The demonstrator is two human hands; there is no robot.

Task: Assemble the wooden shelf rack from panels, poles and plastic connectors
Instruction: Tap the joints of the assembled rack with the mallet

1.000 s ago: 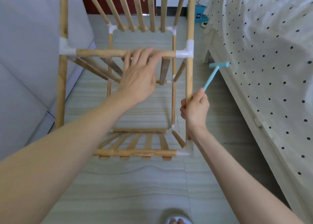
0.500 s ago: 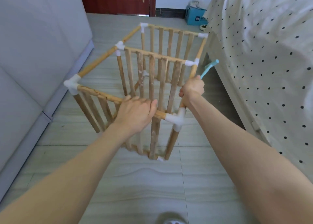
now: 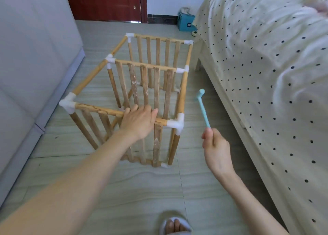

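Rack (image 3: 142, 85) lying on its side on the floor (image 3: 142, 190), long axis running away from the person. Left hand (image 3: 139, 122) rests on the near top rail (image 3: 99, 109), fingers (image 3: 149, 108) draped over it. Right hand (image 3: 215, 148) clamps its fingers on the handle of a small blue hammer (image 3: 203, 108) — head up, just right of the near corner connector (image 3: 175, 124), which is the nearest likely target — apart from it, not touching.
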